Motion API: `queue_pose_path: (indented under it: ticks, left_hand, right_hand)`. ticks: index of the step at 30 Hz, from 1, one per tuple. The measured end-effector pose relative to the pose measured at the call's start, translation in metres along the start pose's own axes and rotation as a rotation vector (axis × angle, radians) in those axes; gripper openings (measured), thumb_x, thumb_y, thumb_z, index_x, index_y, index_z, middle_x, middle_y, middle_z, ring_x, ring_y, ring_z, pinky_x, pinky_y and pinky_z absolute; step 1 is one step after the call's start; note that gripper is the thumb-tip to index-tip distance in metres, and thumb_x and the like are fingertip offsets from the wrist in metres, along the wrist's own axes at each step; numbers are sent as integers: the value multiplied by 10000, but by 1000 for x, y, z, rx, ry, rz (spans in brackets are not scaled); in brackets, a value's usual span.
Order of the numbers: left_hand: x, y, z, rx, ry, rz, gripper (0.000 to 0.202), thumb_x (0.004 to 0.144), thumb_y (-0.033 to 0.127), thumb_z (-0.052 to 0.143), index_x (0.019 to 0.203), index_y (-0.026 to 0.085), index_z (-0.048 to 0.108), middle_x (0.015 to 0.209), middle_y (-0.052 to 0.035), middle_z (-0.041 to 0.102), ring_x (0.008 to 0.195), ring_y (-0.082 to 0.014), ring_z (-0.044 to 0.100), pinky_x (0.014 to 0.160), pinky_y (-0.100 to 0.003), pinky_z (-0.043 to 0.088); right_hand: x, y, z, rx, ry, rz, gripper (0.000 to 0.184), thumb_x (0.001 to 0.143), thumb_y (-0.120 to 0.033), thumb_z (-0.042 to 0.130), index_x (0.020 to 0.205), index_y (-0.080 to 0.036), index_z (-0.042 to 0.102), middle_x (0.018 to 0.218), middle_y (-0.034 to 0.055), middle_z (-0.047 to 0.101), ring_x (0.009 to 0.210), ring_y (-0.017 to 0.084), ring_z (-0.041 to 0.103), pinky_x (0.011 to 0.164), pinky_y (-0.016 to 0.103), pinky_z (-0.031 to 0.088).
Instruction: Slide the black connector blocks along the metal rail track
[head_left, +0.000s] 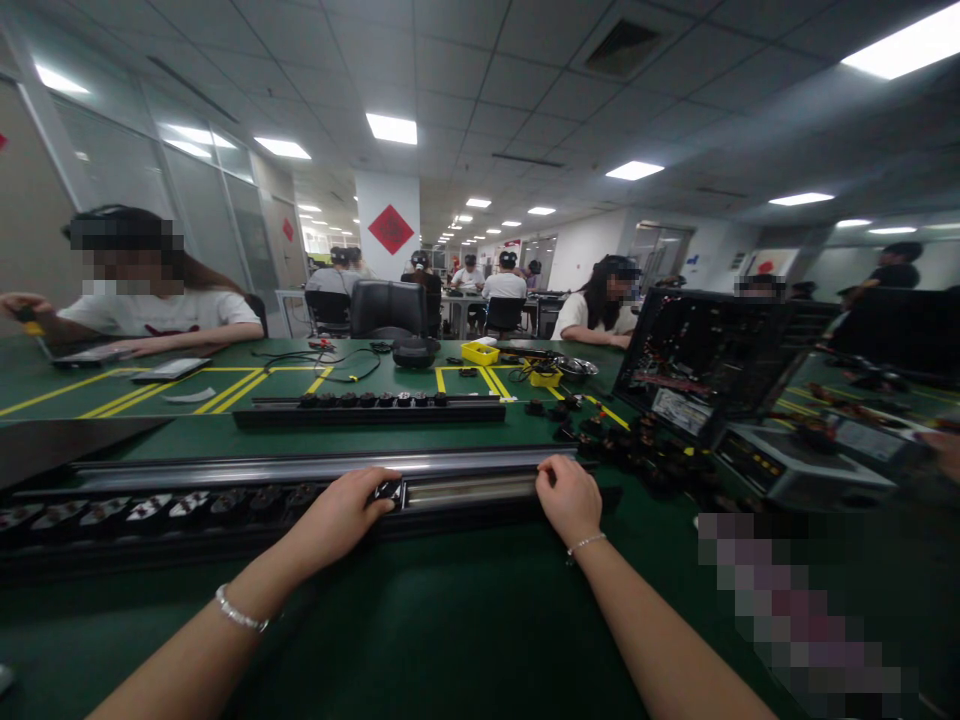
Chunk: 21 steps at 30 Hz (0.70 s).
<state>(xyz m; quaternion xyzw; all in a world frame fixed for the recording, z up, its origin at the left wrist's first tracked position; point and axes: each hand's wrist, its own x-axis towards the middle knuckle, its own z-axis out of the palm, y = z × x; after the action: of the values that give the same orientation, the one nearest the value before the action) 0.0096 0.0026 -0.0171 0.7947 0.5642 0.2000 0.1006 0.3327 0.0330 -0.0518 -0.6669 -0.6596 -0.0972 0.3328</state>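
Nearest me lies the bare green bench (465,620), with my forearms reaching in from both sides, a beaded bracelet (238,612) on the left wrist and a thin bracelet (586,544) on the right. My left grip (343,510) is clamped, thumb to fingers, on a small black socket-like module (388,491) seated in the long black rail (480,514), at the right end of a row of modules (142,508). My right grip (571,500) curls at the rail near its right end; I cannot tell whether it closes on anything. Between them the channel lies open. Just behind runs a silvery strip (300,467), and off to the right sit a grey metal box (814,480), a heap of black parts (649,455) and an opened computer case (675,360). Farther over, a second black rail (375,415) carries its own modules, then come a metal bowl (579,368) and a yellow tray (480,353). Beyond, one co-worker (165,315) sits at left holding a yellow-handled tool (31,325), another co-worker (589,312) at right, and a black chair (388,308) stands between them.
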Motion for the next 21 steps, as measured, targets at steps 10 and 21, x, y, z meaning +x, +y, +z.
queue_pose_path:
  ticks: [10, 21]
  left_hand:
    - [1, 0, 2, -7, -6, -5, 402, 811, 349, 464, 1189, 229, 532, 1227, -52, 600, 1147, -205, 527, 1021, -370, 371]
    - [2, -4, 7, 17, 34, 49, 366, 817, 345, 466, 1161, 244, 543, 1192, -42, 618, 1113, -197, 549, 997, -368, 388]
  right_hand:
    - [0, -1, -1, 1, -14, 5, 128, 791, -173, 462, 751, -209, 577, 804, 7, 643, 803, 158, 544, 685, 273, 299]
    - [0, -1, -1, -33, -45, 0, 139, 796, -175, 453, 766, -200, 586, 817, 14, 641, 829, 161, 536, 692, 274, 289]
